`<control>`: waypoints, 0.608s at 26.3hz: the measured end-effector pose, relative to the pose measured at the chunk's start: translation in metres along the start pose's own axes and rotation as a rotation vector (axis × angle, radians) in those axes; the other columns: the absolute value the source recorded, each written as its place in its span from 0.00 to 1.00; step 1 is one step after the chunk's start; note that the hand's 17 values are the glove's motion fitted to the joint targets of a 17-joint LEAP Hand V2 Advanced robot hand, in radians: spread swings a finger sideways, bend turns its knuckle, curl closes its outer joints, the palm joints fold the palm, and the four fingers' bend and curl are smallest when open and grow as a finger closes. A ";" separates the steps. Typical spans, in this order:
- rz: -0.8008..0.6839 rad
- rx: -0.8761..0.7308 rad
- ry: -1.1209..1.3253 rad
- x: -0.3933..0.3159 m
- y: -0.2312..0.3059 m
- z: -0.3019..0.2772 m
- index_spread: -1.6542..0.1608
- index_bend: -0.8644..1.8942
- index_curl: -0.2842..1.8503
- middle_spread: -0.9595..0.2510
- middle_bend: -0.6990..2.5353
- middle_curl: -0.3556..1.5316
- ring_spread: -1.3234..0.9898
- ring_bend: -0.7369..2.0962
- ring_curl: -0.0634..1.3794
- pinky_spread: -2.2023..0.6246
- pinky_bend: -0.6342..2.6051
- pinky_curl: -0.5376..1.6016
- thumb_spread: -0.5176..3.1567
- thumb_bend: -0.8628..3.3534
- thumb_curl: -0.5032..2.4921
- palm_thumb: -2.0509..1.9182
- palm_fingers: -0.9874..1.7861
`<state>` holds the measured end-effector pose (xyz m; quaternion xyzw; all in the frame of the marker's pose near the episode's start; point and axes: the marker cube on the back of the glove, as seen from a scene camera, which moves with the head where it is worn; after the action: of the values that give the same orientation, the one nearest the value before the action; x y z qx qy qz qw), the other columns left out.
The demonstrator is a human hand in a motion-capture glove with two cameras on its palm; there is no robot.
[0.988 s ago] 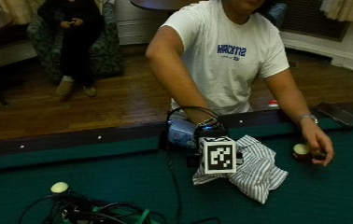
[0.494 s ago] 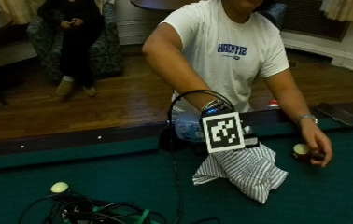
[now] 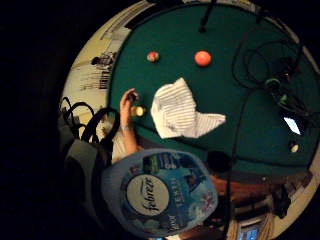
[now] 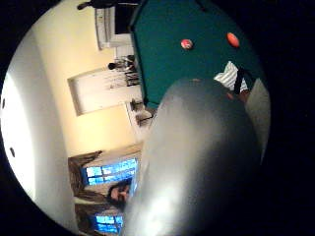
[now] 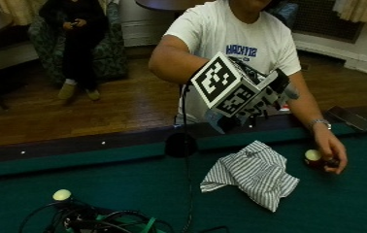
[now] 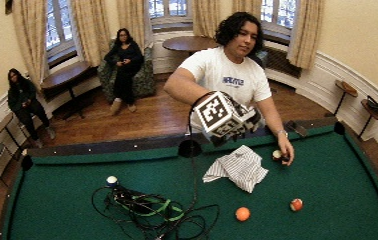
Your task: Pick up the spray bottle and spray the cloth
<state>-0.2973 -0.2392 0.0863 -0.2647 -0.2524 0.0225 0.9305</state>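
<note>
A white ball (image 5: 61, 194) sits by a tangle of cables (image 5: 99, 221) at the table's (image 5: 74, 174) near left. Toward the middle, the gloved right hand (image 5: 261, 97) is raised above the rail, fingers curled round the spray bottle (image 3: 162, 192) — held in the air at about eleven o'clock from the striped cloth (image 5: 251, 173). At three o'clock from the cloth, the bare hand (image 5: 329, 153) rests on a ball (image 5: 312, 156).

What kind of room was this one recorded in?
Probably a lounge or games room in an older house: a green-felt pool table with an orange billiard ball on it, tall curtained bay windows and a wooden floor.
</note>
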 end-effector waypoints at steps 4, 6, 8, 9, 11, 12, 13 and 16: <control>-0.131 0.047 -0.101 -0.014 0.001 0.005 0.78 0.44 0.42 0.63 0.43 0.48 0.48 0.54 0.38 0.68 0.34 0.45 0.23 0.20 0.44 0.75 0.86; -0.198 0.077 -0.144 -0.018 0.001 0.011 0.78 0.44 0.42 0.63 0.43 0.48 0.48 0.54 0.38 0.68 0.34 0.45 0.23 0.20 0.44 0.75 0.86; -0.254 0.105 -0.180 -0.021 0.000 0.020 0.78 0.44 0.42 0.63 0.43 0.48 0.48 0.54 0.38 0.68 0.34 0.45 0.23 0.20 0.44 0.75 0.86; -0.278 0.116 -0.194 -0.023 -0.001 0.027 0.78 0.44 0.42 0.63 0.43 0.48 0.48 0.54 0.38 0.68 0.34 0.45 0.23 0.20 0.44 0.75 0.86; -0.320 0.133 -0.209 -0.028 -0.005 0.041 0.78 0.44 0.42 0.63 0.43 0.48 0.48 0.54 0.38 0.68 0.34 0.45 0.23 0.20 0.44 0.75 0.86; -0.339 0.138 -0.211 -0.031 -0.008 0.049 0.78 0.44 0.42 0.63 0.43 0.48 0.48 0.54 0.38 0.68 0.34 0.45 0.23 0.20 0.44 0.75 0.86; -0.356 0.142 -0.211 -0.034 -0.011 0.058 0.78 0.44 0.42 0.63 0.43 0.48 0.48 0.54 0.38 0.68 0.34 0.45 0.23 0.20 0.44 0.75 0.86; -0.404 0.142 -0.218 -0.048 -0.025 0.090 0.78 0.44 0.42 0.63 0.43 0.48 0.48 0.54 0.38 0.68 0.34 0.45 0.23 0.20 0.45 0.75 0.86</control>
<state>-0.3846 -0.2261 0.1426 -0.1389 -0.3968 -0.1180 0.8996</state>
